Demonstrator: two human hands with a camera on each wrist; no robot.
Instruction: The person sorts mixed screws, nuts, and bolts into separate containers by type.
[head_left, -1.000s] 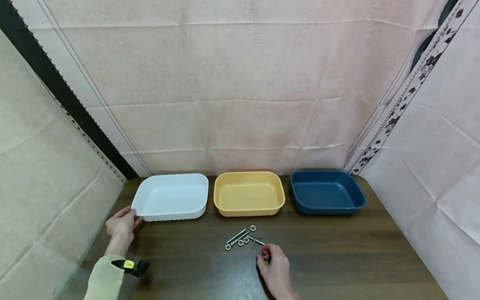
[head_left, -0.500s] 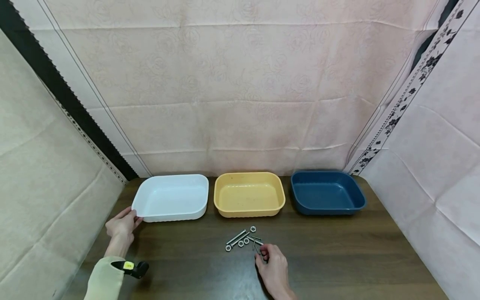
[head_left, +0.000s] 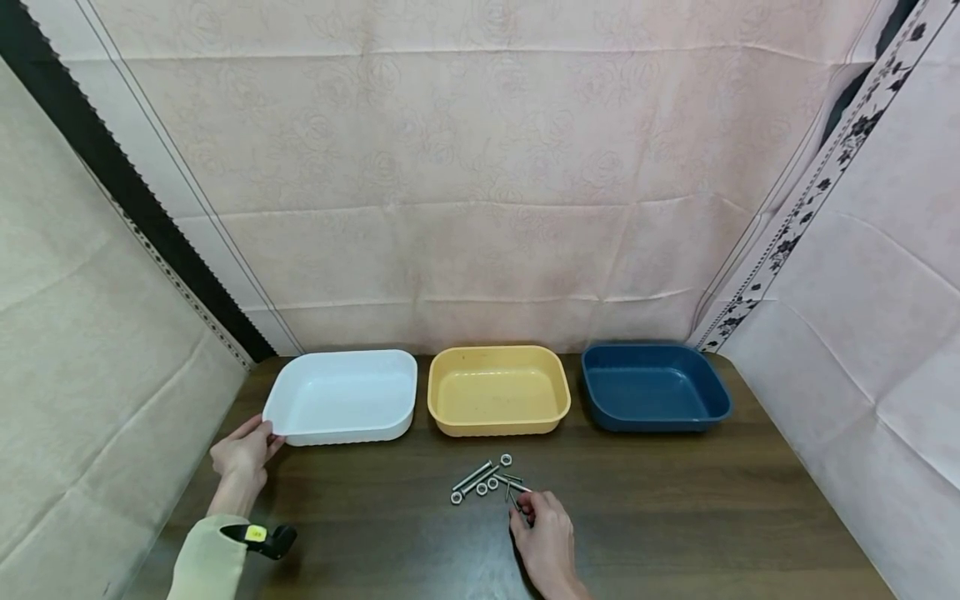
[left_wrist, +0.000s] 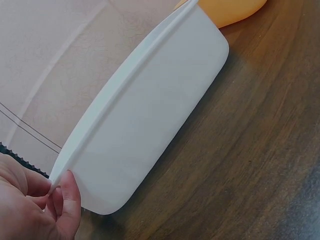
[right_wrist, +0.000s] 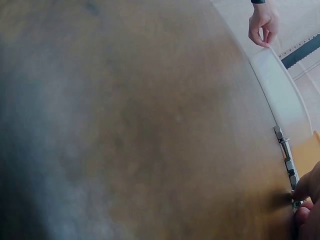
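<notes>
On the brown wood-grain table [head_left: 675,517], in front of the yellow rectangular tray [head_left: 498,428], the step seems to be taking one piece from the silvery metal bolts, nuts and thin pins [head_left: 472,475], which calls for a fine pinch. The right hand [head_left: 547,537] reaches the pile's near edge, fingers curled, whether gripping a pin I cannot tell; the outstretched left hand [head_left: 242,462] clamps thumb and fingers on the white rectangular tray's [head_left: 348,437] near left corner.

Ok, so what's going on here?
A person's left hand pinches the near left corner of the white tray. The right hand is at the edge of some loose bolts and nuts on the wooden table; whether it grips a piece isn't clear. The yellow tray and blue tray stand in line beside the white one, and the hardware lies outside all three.
</notes>
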